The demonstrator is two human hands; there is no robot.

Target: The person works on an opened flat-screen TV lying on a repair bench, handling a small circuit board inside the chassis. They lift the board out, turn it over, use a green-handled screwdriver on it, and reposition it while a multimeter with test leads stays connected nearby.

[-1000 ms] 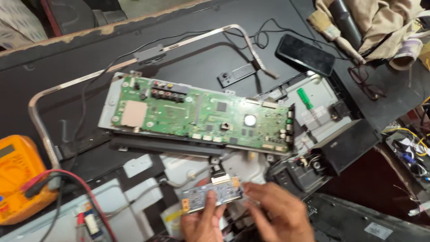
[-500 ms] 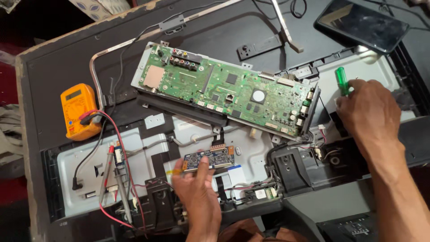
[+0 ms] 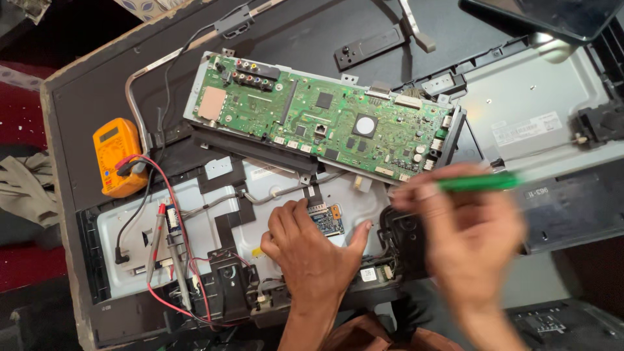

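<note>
Black bench top carried the opened television chassis; the left hand lay flat, fingers spread, on a small blue circuit board, while the blurred right hand pinched a green screwdriver

A large green board studded with black chips and one white disc lies on a black surface. An orange meter trails red and black leads. The small board is blue with an orange corner; the screwdriver is bright green; the panel is pale grey.
</note>
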